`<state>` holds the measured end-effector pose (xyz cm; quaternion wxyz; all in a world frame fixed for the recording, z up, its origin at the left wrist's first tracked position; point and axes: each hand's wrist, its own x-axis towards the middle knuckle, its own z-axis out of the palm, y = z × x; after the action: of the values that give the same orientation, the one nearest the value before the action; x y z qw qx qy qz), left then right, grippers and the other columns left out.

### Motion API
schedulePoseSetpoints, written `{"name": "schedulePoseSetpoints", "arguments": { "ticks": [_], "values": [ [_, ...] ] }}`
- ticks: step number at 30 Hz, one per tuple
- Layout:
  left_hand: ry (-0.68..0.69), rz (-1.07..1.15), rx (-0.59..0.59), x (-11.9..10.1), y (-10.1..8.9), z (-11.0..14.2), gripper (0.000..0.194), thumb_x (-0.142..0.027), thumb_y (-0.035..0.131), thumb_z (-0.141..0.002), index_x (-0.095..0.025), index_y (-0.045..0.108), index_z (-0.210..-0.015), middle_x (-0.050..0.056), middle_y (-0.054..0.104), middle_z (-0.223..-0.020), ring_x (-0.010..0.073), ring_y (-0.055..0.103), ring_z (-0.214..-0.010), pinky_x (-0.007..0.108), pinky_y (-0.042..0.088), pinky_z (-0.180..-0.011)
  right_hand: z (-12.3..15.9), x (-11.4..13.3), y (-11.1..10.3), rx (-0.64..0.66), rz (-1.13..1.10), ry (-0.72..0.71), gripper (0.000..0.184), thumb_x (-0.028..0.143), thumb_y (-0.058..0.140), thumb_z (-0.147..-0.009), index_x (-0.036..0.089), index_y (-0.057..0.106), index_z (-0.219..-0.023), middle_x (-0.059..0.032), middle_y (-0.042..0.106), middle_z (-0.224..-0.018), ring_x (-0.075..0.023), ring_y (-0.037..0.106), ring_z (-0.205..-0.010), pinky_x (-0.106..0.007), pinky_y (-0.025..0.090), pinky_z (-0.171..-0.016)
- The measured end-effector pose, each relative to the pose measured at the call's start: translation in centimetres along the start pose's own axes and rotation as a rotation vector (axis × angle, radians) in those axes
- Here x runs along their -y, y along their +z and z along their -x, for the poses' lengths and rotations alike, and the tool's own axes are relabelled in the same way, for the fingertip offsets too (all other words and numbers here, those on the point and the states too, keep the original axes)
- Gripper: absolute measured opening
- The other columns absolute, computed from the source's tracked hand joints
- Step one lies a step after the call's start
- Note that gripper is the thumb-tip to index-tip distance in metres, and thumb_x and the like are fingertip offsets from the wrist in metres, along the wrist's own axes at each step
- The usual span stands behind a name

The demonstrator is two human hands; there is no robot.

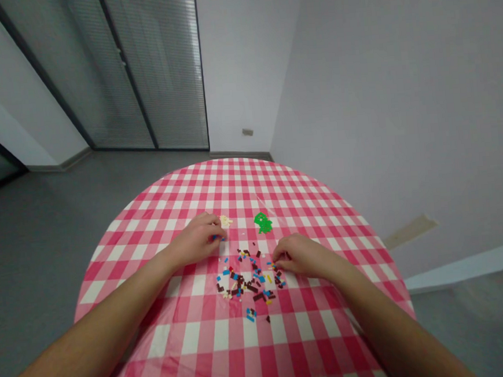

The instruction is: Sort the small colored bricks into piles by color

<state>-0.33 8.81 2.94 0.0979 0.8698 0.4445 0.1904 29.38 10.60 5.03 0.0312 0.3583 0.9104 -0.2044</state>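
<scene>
Over one table (233,181) there are two hands, the left hand (197,240) and the right hand (302,256). On it lie one green piece (263,223), one cream piece (225,221) and one scatter of small bricks (250,281), dozens, too many to count exactly.

Look at that scatter of tiny plastic bricks (250,281), blue, brown, yellow, all loose, and a green brick cluster (263,223) just beyond!

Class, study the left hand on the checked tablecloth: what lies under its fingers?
Small blue plastic bricks show at the fingertips of the left hand, above the red-and-white checked tablecloth. Anything beneath the palm is covered and cannot be seen.
</scene>
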Motion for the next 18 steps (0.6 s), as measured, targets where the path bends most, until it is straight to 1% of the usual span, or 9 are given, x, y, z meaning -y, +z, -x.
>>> {"name": "schedulePoseSetpoints", "arguments": {
  "ticks": [1, 3, 5, 7, 9, 13, 15, 18],
  "values": [
    [0.065, 0.059, 0.074, -1.0, -0.4, 0.1, 0.018, -0.016, 0.056, -0.085, -0.022, 0.073, -0.089, 0.005, 0.061, -0.092, 0.0211, 0.053, -0.091, 0.032, 0.04, -0.082, 0.0, 0.2, 0.2, -0.002, 0.001, -0.005, 0.017, 0.013, 0.062, -0.08, 0.019, 0.078, -0.081, -0.0057, 0.075, -0.081, -0.0156, 0.062, -0.068, -0.025, 0.038, -0.062],
    [0.164, 0.14, 0.178, -3.0, -0.9, 0.4, 0.021, -0.011, 0.058, -0.082, -0.024, 0.074, -0.086, 0.003, 0.062, -0.093, 0.0195, 0.054, -0.091, 0.032, 0.04, -0.083, 0.1, 0.5, 0.6, -0.013, -0.003, -0.032, 0.018, 0.01, 0.061, -0.078, 0.019, 0.076, -0.077, -0.0044, 0.074, -0.076, -0.0138, 0.059, -0.063, -0.025, 0.036, -0.06],
    [0.216, 0.192, 0.245, -4.6, -1.1, 0.4, 0.022, -0.008, 0.06, -0.08, -0.024, 0.074, -0.081, 0.002, 0.063, -0.09, 0.019, 0.055, -0.09, 0.031, 0.04, -0.083, 0.0, 0.9, 0.9, -0.009, -0.039, -0.066, 0.021, 0.007, 0.058, -0.076, 0.018, 0.075, -0.073, -0.0027, 0.071, -0.071, -0.0122, 0.055, -0.06, -0.024, 0.035, -0.059],
    [0.224, 0.197, 0.273, -5.4, -1.0, 0.4, 0.021, -0.005, 0.061, -0.078, -0.023, 0.072, -0.076, 0.002, 0.063, -0.086, 0.0189, 0.056, -0.088, 0.031, 0.04, -0.08, 0.0, 1.2, 0.9, 0.007, -0.1, -0.082, 0.021, 0.006, 0.057, -0.075, 0.018, 0.074, -0.072, -0.0019, 0.07, -0.07, -0.0114, 0.054, -0.059, -0.024, 0.035, -0.059],
    [0.212, 0.191, 0.262, -5.4, -0.8, 0.3, 0.022, -0.004, 0.06, -0.077, -0.022, 0.072, -0.075, 0.003, 0.065, -0.086, 0.0193, 0.057, -0.087, 0.031, 0.04, -0.079, 0.0, 1.3, 0.9, 0.012, -0.158, -0.077, 0.021, 0.007, 0.056, -0.075, 0.017, 0.075, -0.074, -0.0019, 0.071, -0.07, -0.0113, 0.055, -0.059, -0.023, 0.036, -0.059],
    [0.202, 0.241, 0.212, -4.2, -0.5, 0.3, 0.023, -0.005, 0.058, -0.078, -0.021, 0.074, -0.081, 0.003, 0.068, -0.091, 0.0192, 0.058, -0.089, 0.031, 0.041, -0.082, -0.1, 1.3, 0.8, -0.026, -0.22, -0.067, 0.022, 0.009, 0.056, -0.077, 0.017, 0.076, -0.078, -0.0015, 0.071, -0.07, -0.0107, 0.055, -0.058, -0.022, 0.036, -0.057],
    [0.209, 0.262, 0.224, -3.9, -0.4, 0.3, 0.024, -0.005, 0.058, -0.079, -0.022, 0.074, -0.083, 0.003, 0.068, -0.092, 0.0187, 0.058, -0.089, 0.03, 0.041, -0.083, -0.2, 1.4, 0.8, -0.047, -0.221, -0.066, 0.02, 0.011, 0.057, -0.079, 0.018, 0.076, -0.079, -0.0012, 0.071, -0.07, -0.0106, 0.055, -0.058, -0.022, 0.035, -0.056],
    [0.233, 0.261, 0.28, -4.0, -0.5, 0.4, 0.024, -0.006, 0.058, -0.082, -0.023, 0.074, -0.081, 0.003, 0.068, -0.09, 0.0183, 0.059, -0.088, 0.03, 0.041, -0.082, -0.4, 1.8, 0.8, -0.042, -0.202, -0.081, 0.017, 0.014, 0.059, -0.081, 0.018, 0.076, -0.078, -0.0004, 0.069, -0.067, -0.0101, 0.054, -0.056, -0.022, 0.034, -0.055]
  ]
}}
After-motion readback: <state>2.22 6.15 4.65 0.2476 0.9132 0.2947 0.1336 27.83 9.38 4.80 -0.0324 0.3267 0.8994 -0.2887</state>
